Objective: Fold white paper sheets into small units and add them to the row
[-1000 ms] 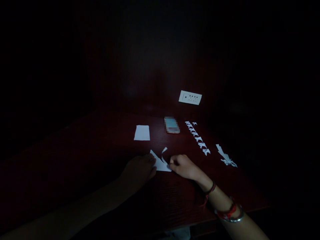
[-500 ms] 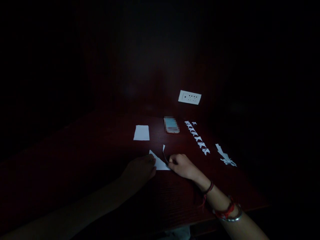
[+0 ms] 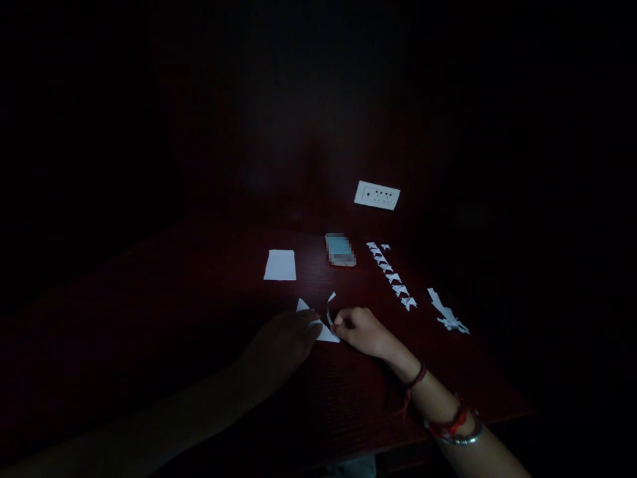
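On the dark red table lies a white sheet of paper folded into a triangle point(image 3: 328, 334). My left hand point(image 3: 286, 335) covers its left part, fingers bent and pressing it against the tabletop. Thumb and index finger of my right hand point(image 3: 362, 330) are pinched at the paper's right corner, around the lower end of a thin paper strip point(image 3: 329, 306). The strip curls upward, free at its top. Whether its lower end is still joined to the sheet is hidden by my fingers.
Beyond my hands lie a square white paper point(image 3: 280, 265) and a phone point(image 3: 341, 250) with a blurred screen. A row of small folded paper pieces point(image 3: 391, 275) runs along the right, with a heap of paper strips point(image 3: 448, 315) beyond. A socket plate point(image 3: 377, 195) is on the wall.
My left hand has slid slightly right over the triangular paper and covers more of its middle. The strip's free end has swung a little to the right; my right hand keeps its pinch.
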Available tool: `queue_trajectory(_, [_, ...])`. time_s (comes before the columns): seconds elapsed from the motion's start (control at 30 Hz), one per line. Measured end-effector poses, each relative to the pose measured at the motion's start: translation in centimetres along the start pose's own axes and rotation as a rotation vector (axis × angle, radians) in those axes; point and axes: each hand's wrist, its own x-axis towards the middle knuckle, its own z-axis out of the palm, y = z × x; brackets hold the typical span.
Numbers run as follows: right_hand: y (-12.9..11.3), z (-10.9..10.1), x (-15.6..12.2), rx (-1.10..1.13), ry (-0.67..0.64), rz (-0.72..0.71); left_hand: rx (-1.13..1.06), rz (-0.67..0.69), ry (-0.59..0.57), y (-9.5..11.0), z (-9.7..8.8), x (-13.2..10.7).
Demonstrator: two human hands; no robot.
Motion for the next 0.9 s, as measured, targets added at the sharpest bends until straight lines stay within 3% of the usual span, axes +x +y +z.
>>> queue_trajectory(0.17, [-0.4, -0.2, 0.0, -0.028, -0.014, 0.055, -0.205, 0.056, -0.039, 1.5, -0.2, -0.5])
queue_trajectory(0.43, [-0.3, -0.1, 0.2, -0.135, -0.007, 0.103, -0.278, 0.013, -0.068, 1.5, -0.5, -0.5])
queue_trajectory(0.9, [0.1, -0.5, -0.1, -0.061, -0.045, -0.045, -0.236, 0.018, -0.081, 1.7, -0.4, -0.2])
